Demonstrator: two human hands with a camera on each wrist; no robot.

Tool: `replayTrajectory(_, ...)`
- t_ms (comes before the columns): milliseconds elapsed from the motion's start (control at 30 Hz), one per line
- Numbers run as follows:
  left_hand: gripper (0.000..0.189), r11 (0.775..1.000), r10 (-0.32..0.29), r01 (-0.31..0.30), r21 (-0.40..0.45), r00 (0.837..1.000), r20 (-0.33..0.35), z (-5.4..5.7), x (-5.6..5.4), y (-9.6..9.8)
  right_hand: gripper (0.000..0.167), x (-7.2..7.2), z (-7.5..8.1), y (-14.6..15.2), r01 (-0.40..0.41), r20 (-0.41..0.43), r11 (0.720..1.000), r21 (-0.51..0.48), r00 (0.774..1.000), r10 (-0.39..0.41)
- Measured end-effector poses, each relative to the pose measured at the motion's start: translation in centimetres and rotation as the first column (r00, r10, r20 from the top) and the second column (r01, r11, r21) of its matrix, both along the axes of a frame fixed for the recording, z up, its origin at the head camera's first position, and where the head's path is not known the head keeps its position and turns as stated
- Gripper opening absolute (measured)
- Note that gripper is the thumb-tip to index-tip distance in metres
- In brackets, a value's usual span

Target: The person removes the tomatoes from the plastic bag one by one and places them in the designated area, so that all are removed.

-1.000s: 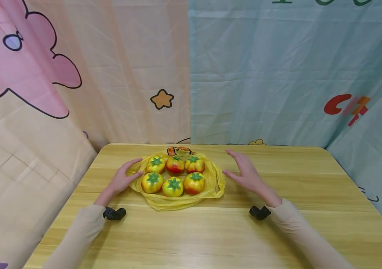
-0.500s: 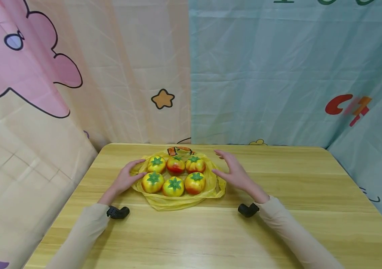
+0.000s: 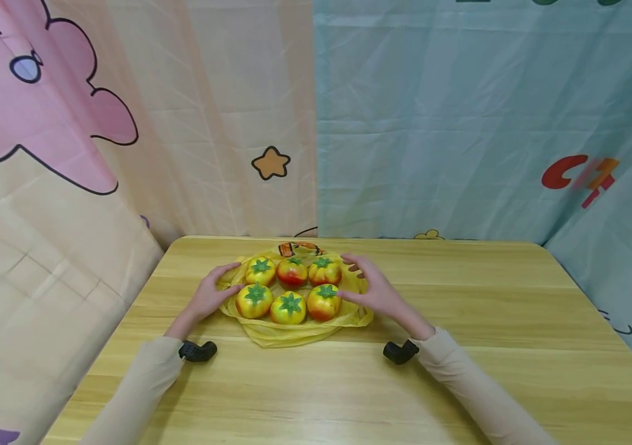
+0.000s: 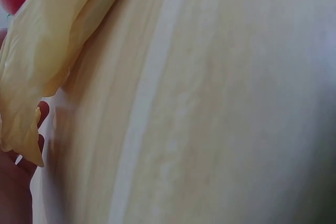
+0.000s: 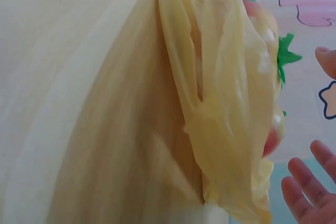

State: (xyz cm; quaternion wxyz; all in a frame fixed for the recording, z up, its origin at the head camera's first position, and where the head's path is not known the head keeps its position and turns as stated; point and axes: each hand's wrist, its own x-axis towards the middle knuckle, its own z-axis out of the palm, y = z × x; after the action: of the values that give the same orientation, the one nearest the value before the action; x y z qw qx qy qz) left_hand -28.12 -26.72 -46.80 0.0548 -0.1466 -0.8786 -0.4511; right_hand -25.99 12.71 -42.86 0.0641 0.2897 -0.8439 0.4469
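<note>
Several yellow-and-red tomatoes (image 3: 288,308) with green star-shaped leaf tops sit in two rows on a thin yellow plastic bag (image 3: 277,337). My left hand (image 3: 207,296) is at the bag's left side, thumb and fingers spread apart beside the left tomatoes. In the left wrist view a crumpled end of the bag (image 4: 58,35) hides part of the left hand (image 4: 16,192). My right hand (image 3: 376,290) is over the bag's right side, thumb tip near the front right tomato. Its fingers stand loosely spread in the right wrist view, apart from the bag (image 5: 226,114).
The bag lies toward the back of a wooden table (image 3: 305,395). Printed curtains (image 3: 433,123) hang behind and at the sides. A black wrist device (image 3: 198,351) is on the left wrist, another black wrist device (image 3: 401,352) on the right.
My right hand has moved left, from beside the bag to over its right side near the tomatoes. My left hand has shifted slightly right. The tomatoes stay in place.
</note>
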Motion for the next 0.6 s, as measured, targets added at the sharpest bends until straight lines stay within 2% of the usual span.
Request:
replayTrajectory(333,0.053,1.0,-0.008,0.009,0.021,1.0,-0.012,-0.1,-0.1,0.1,0.071,0.6,-0.9,-1.0,-0.036,0.066,0.999,-0.004,0.997,0.036)
replayTrajectory(600,0.053,0.997,0.006,-0.006,0.074,1.0,0.001,-0.1,-0.1,0.4,0.071,0.7,-1.6,-1.3,-0.049,0.11,0.999,-0.012,0.993,0.05)
